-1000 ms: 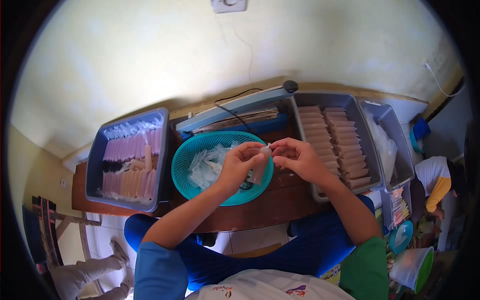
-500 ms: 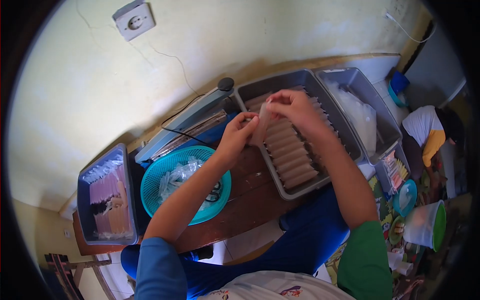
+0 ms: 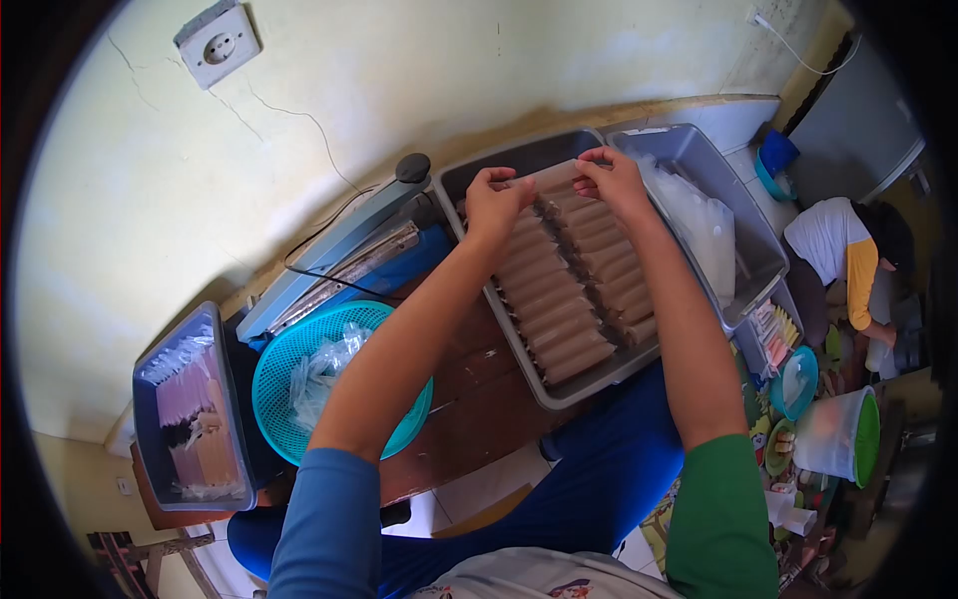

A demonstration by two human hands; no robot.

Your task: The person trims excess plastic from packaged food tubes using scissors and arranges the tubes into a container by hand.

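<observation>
A brown filled plastic tube [image 3: 555,177] is stretched between my two hands over the back part of a grey tub [image 3: 555,399]. My left hand [image 3: 497,206] pinches its left end. At its right end, the fingers of my right hand [image 3: 616,186] are closed on it. Beneath them, similar brown tubes [image 3: 554,299] lie in two side-by-side rows in the tub. My forearms reach across the tub and a turquoise mesh basket [image 3: 263,371], which holds crumpled clear plastic bags [image 3: 317,374].
A blue-grey bar sealer [image 3: 339,245] with a cord stands against the wall. Far left is a bin [image 3: 150,429] of pink and tan packets. Another grey tub [image 3: 766,262] with clear plastic adjoins on the right. A person [image 3: 836,245] bends down beyond it, near buckets.
The tube has turned from nearly upright to roughly level across the tub. My hands have moved apart, now at its two ends. The camera view has shifted slightly.
</observation>
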